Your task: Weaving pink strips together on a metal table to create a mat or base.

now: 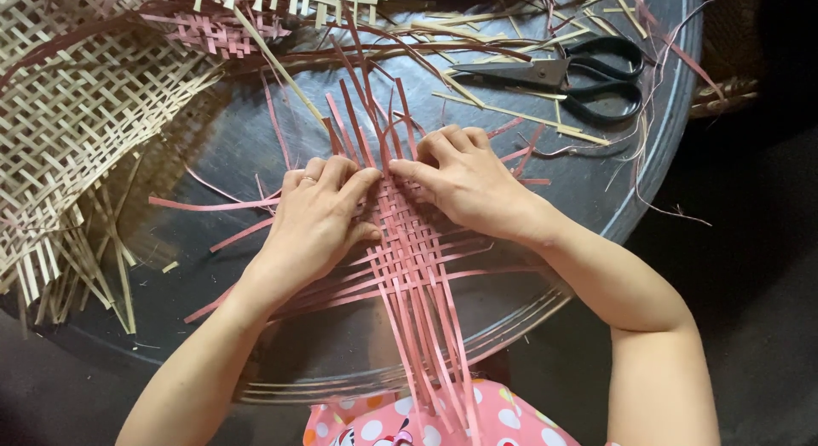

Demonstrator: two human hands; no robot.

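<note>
On the pink woven strips [407, 250], both hands' [319, 216] fingertips pressing flat.

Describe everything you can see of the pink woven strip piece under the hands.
The pink woven piece is flat, thin strips interlaced in a narrow checkered band, lying on the dark round tray. Loose ends fan out on all sides, the long ones running toward the person. The left hand and right hand press on its upper end, fingers meeting at the weave.
</note>
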